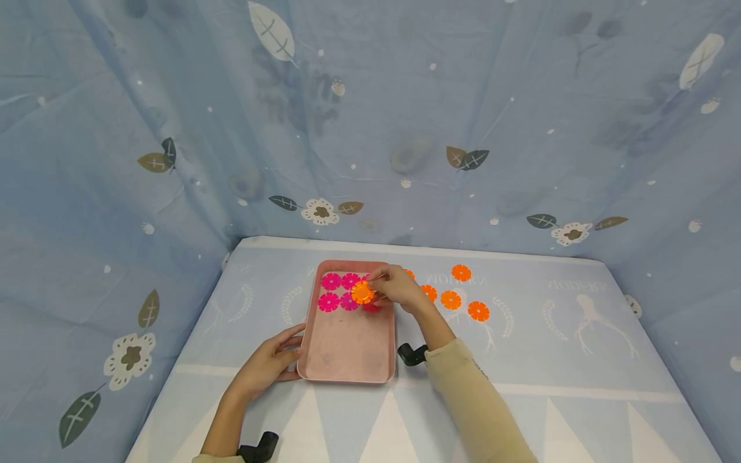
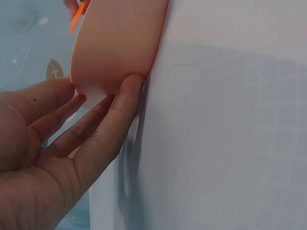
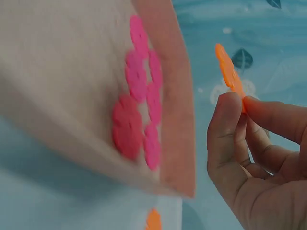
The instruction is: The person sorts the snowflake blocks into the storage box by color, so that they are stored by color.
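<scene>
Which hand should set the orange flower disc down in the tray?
Right. The right hand already pinches the orange flower disc over the pink tray, beside the pink discs. The left hand braces the tray's near corner.

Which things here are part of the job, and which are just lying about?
In play:
- orange flower-shaped plastic disc, pinched by right hand
- pink rectangular plastic tray, steadied by left hand
- pink flower discs in tray
- orange flower discs on mat

Lying about:
- blue leaf-print cloth backdrop
</scene>
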The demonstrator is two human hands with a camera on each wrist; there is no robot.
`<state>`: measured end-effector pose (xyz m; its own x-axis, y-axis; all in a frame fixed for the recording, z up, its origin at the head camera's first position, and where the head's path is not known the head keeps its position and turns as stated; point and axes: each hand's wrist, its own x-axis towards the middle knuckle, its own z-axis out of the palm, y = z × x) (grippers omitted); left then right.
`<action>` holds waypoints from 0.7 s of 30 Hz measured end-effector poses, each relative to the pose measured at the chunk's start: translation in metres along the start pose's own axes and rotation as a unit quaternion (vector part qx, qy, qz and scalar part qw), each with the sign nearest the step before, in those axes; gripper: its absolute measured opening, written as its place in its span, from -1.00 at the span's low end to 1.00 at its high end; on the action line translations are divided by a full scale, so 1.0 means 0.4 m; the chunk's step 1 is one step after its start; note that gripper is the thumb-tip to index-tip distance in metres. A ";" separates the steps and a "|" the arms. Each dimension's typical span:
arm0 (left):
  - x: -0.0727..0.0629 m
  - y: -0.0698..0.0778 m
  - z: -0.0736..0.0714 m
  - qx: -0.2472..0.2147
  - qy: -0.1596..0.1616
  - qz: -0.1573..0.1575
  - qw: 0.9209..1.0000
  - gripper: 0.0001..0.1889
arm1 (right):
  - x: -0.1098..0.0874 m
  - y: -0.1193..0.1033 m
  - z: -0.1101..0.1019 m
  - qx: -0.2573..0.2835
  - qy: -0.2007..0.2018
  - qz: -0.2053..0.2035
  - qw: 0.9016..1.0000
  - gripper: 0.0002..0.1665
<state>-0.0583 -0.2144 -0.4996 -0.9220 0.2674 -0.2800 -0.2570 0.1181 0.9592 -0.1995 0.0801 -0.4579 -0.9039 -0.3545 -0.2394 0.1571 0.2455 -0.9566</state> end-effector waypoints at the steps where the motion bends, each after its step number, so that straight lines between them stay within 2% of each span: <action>1: 0.000 0.000 0.000 -0.001 -0.001 0.000 1.000 -0.41 | 0.004 0.001 0.017 0.003 -0.001 0.000 1.000 -0.82; 8: 0.001 -0.001 -0.001 -0.004 -0.003 -0.002 1.000 -0.41 | 0.030 0.036 0.115 -0.008 -0.004 -0.012 1.000 -0.85; 14: 0.001 -0.003 -0.003 -0.001 -0.006 -0.004 1.000 -0.41 | 0.044 0.066 0.170 0.035 -0.022 0.041 0.998 -0.87; 21: 0.001 -0.003 -0.007 -0.007 -0.014 0.000 1.000 -0.40 | 0.050 0.068 0.199 -0.003 -0.036 0.064 0.997 -0.88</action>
<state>-0.0590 -0.2172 -0.5007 -0.9132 0.2945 -0.2815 -0.2621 0.1044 0.9594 -0.1817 0.0078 -0.5019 -0.8455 -0.3837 -0.3714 0.2671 0.2983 -0.9163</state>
